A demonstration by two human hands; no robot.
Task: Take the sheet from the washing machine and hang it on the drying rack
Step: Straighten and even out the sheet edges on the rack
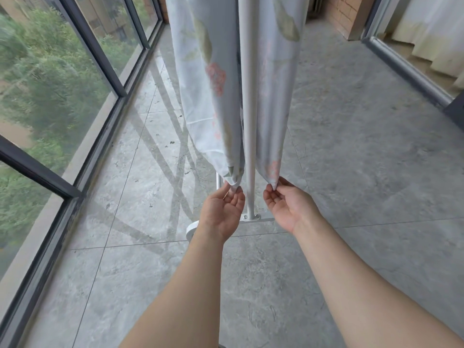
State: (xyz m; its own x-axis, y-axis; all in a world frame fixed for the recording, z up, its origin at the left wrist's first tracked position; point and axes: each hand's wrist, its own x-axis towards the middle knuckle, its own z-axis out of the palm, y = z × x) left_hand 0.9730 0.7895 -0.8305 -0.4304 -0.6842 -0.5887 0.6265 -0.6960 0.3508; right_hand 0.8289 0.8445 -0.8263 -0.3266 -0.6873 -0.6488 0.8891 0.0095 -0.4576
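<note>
sheet (213, 79) already draped over drying rack (247, 96), 2 halves hanging either side of pole. left hand (222, 212) & right hand (288, 204) each pinch a bottom corner. prob thin, limp, light fabric; grip corners/hem.

Glazed home balcony: grey floor tiles (351, 172), tall windows (50, 84), drying rack (247, 96).

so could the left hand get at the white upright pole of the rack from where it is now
Probably yes. The left hand pinches the sheet corner just beside the pole, with open air between them; it would need to let go of the corner first.
</note>
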